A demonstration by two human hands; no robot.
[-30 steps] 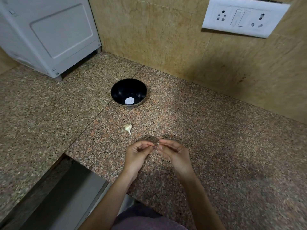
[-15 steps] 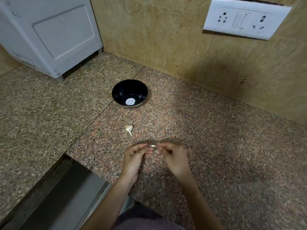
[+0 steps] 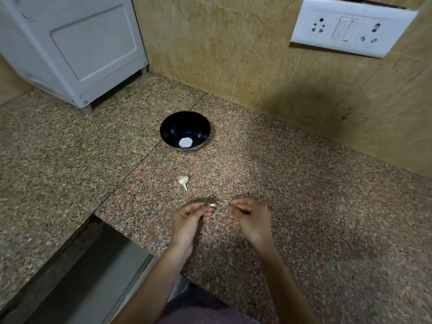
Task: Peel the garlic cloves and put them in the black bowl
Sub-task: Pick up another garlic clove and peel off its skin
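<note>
Above the near worktop (image 3: 304,206), the left hand (image 3: 189,218) pinches a garlic clove (image 3: 212,205); the right hand (image 3: 251,216) curls, contents unclear. The clove is probably light, firm and slippery, best pinched at its ends.

Home kitchen. Speckled granite countertop (image 3: 304,206), tiled wall (image 3: 222,43) with white socket panel (image 3: 350,26). White appliance (image 3: 70,43) standing in corner.

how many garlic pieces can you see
2: one clove pinched by the left hand, one garlic piece on the counter near the black bowl. The right hand may hide more.
</note>
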